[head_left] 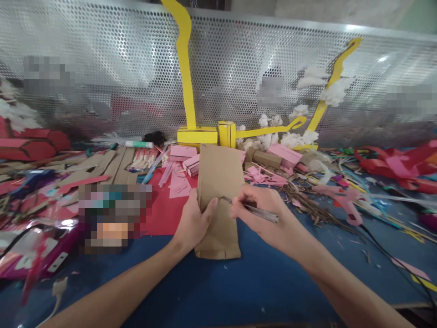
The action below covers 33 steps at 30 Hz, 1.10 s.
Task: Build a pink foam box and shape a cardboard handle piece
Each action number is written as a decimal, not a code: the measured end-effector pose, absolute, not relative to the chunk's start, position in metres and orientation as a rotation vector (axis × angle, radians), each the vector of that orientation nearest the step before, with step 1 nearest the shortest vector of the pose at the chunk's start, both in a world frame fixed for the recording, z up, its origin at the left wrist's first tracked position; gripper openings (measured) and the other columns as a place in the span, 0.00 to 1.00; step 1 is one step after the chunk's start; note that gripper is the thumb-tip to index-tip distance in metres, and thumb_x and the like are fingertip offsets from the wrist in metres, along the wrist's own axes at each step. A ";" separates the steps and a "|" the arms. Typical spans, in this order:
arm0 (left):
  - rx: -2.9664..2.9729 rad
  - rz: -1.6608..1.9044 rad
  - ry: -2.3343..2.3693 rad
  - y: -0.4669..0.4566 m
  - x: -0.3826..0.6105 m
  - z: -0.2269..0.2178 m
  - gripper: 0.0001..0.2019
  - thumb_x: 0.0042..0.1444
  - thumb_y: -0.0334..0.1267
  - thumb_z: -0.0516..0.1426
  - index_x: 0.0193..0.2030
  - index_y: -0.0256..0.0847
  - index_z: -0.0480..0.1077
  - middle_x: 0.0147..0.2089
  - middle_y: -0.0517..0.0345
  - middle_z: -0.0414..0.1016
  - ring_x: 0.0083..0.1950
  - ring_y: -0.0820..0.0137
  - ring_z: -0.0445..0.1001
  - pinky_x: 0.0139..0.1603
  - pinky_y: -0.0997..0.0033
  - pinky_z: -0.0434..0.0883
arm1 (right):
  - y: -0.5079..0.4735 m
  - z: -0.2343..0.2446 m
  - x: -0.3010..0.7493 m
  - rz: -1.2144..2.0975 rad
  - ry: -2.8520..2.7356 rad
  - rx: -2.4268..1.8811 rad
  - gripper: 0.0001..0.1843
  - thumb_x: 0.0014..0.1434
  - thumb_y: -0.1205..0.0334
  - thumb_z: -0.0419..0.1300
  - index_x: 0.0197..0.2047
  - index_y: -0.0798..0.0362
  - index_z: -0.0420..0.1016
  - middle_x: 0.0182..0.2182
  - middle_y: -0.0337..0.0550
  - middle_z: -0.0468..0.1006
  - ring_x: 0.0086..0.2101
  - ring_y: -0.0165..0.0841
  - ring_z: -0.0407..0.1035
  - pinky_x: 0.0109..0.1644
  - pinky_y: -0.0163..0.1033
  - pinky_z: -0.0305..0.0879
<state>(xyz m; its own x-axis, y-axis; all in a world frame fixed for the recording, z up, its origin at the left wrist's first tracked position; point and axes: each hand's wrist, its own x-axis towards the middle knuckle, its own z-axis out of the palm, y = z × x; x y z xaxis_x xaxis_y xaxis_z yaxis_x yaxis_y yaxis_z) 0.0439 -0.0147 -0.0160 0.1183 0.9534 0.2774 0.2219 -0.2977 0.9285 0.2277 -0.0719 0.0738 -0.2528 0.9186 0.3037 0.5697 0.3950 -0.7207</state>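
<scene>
A long brown piece of cardboard (221, 171) stands in front of me, its lower end near the blue table (218, 291). My left hand (195, 221) grips its left edge, the thumb lying across the front face. In my right hand (261, 209) is a slim metal craft knife (262, 213), pinched between the fingers. The knife's tip meets the cardboard face just right of my left thumb. A red sheet (162, 209) lies behind my left hand, with pink paper scraps (179, 182) on it.
A pink glue gun (348, 202) with a black cord lies at the right. Yellow paper-covered boxes (197, 135) with tall strips stand at the back before a perforated metal screen (136, 68). Cardboard strips (109, 166) and a purple case (51, 255) are at the left.
</scene>
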 end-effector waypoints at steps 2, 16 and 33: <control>1.651 1.238 1.160 -0.014 0.044 -0.017 0.13 0.64 0.45 0.57 0.51 0.41 0.65 0.56 0.45 0.78 0.56 0.60 0.78 0.56 0.57 0.74 | -0.071 0.071 0.227 0.612 -1.923 -1.273 0.11 0.65 0.63 0.56 0.31 0.54 0.72 0.24 0.39 0.76 0.24 0.28 0.64 0.26 0.33 0.54; 1.721 1.250 1.243 -0.010 0.044 -0.019 0.17 0.63 0.47 0.58 0.52 0.40 0.66 0.54 0.44 0.77 0.56 0.56 0.77 0.56 0.54 0.72 | -0.092 0.048 0.220 0.411 -1.914 -1.384 0.11 0.67 0.66 0.53 0.31 0.52 0.66 0.22 0.33 0.66 0.23 0.26 0.57 0.27 0.33 0.51; 1.727 1.232 1.225 -0.011 0.043 -0.021 0.16 0.63 0.48 0.58 0.52 0.40 0.66 0.50 0.47 0.78 0.51 0.57 0.78 0.51 0.58 0.73 | -0.104 0.023 0.203 0.223 -1.921 -1.388 0.10 0.68 0.70 0.50 0.34 0.50 0.62 0.25 0.32 0.64 0.23 0.25 0.60 0.30 0.32 0.56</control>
<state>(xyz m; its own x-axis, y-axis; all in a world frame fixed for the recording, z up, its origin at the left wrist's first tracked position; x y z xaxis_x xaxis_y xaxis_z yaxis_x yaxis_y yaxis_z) 0.0427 -0.0107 -0.0209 0.1097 0.9449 0.3085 0.3027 -0.3274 0.8951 0.2029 -0.1037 0.0226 -0.1380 0.8758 0.4625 0.7464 0.3989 -0.5327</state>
